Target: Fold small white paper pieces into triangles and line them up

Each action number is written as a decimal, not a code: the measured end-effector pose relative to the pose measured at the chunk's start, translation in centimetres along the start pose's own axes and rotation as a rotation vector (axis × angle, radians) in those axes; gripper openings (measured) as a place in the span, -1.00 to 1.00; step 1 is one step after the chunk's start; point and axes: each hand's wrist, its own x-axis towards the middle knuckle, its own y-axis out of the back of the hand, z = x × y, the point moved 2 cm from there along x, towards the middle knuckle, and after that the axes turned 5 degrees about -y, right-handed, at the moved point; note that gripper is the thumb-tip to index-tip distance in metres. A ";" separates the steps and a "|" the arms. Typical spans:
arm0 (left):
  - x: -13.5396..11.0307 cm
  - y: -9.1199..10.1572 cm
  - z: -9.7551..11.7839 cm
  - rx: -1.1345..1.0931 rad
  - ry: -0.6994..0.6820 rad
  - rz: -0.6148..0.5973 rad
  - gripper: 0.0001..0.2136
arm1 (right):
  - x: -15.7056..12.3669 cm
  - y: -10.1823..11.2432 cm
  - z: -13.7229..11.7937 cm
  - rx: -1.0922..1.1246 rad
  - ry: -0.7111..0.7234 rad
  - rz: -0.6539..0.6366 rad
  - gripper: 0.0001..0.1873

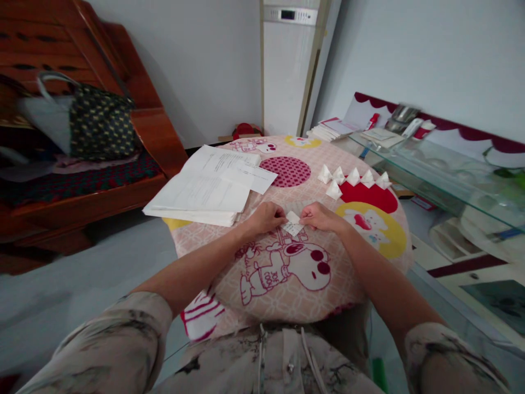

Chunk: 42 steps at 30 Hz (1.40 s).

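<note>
Paper piece (292,223), white, diamond-shaped, printed, between my left hand (268,217) and right hand (320,216), each pinched closed on a side corner; probably light, easily creased, best held by edges.

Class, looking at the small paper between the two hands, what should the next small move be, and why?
Probably press a crease into the small paper, the left hand steadying it and the right hand pressing: both pinch its opposite sides, and it looks flatter than the six pointed paper pieces standing farther off.
</note>
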 end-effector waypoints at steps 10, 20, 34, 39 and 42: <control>-0.3 0.5 -0.2 0.009 0.072 -0.097 -0.77 | -0.3 -0.6 1.5 0.128 0.012 -0.061 -0.89; -1.3 -1.3 1.5 0.109 -0.162 -0.010 -0.96 | -1.2 -0.7 0.3 -0.070 0.036 0.031 -0.89; -0.5 -1.2 2.4 0.255 0.116 -0.163 -0.81 | -1.3 -0.8 -0.3 -0.070 -0.021 0.077 -0.81; -1.4 -0.3 1.7 0.188 0.194 -0.158 -0.80 | -1.3 -0.9 -0.8 -0.116 -0.099 0.104 -0.79; -1.9 -0.1 1.2 0.172 0.193 -0.144 -0.81 | -1.2 -1.1 -0.7 -0.129 -0.117 0.119 -0.77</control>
